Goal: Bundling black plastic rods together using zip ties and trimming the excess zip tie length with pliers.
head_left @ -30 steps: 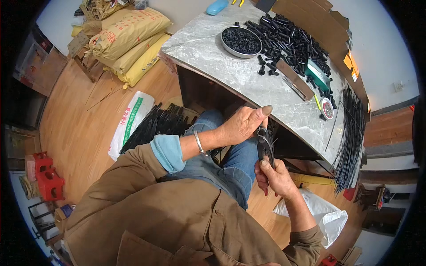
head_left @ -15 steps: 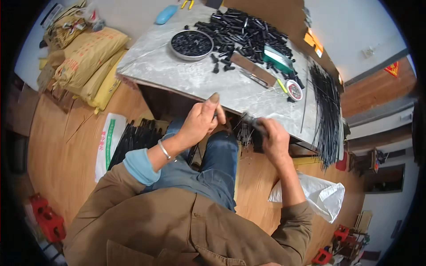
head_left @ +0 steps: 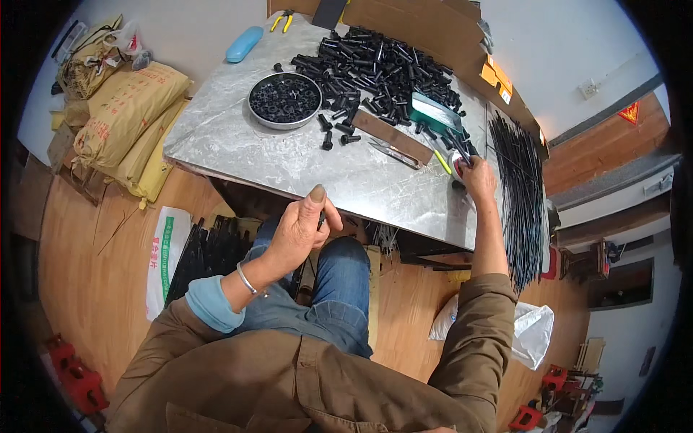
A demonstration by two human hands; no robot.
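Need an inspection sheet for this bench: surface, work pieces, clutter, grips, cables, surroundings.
Surface: grey marbled tabletop, loaded mostly toward the back.
Work pieces: black bolt-like pieces heaped loose; small black pieces in a round dish.
Clutter: blue case and yellow-handled tool at far left; brown strip before the heap.
Grips: left grip half curled near the table edge, contents unclear; right grip on a dark object, kind unclear.
Cables: nothing seen for certain; thin black strands at right may be rods.
Surroundings: wooden floor, stacked sacks at left.
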